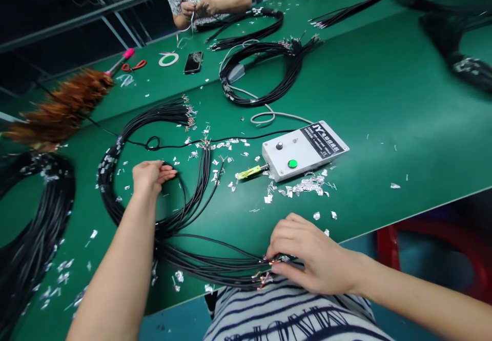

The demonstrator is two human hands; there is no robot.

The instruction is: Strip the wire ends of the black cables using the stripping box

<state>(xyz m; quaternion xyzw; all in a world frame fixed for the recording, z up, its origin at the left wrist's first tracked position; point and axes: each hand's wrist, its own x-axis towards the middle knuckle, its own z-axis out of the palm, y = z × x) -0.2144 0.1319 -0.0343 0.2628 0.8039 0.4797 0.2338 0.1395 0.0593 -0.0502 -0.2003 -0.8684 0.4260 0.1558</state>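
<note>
My left hand [150, 176] is closed on a thin black cable [183, 189], which curves down from its fingertips into a coiled bundle. At the table's front edge my right hand [307, 253] has thumb and fingers closed on stripped cable ends [273, 262] showing reddish and white wires. These belong to a group of black cables [215, 259] running left into the same bundle [109, 177]. Another group of cable ends [205, 148] points away from me between my hands. Beyond my right hand lies a grey control box [284, 156] with a green button and a yellow-green tip [251, 172].
Foil scraps [307, 184] litter the green table [384, 141]. More cable coils lie left [49, 207] and behind the box [261, 97]. A phone [193, 62], a tape roll [168, 59], red scissors [134, 66] and a brown duster [69, 100] lie farther back. A co-worker's hands [200, 7] work opposite.
</note>
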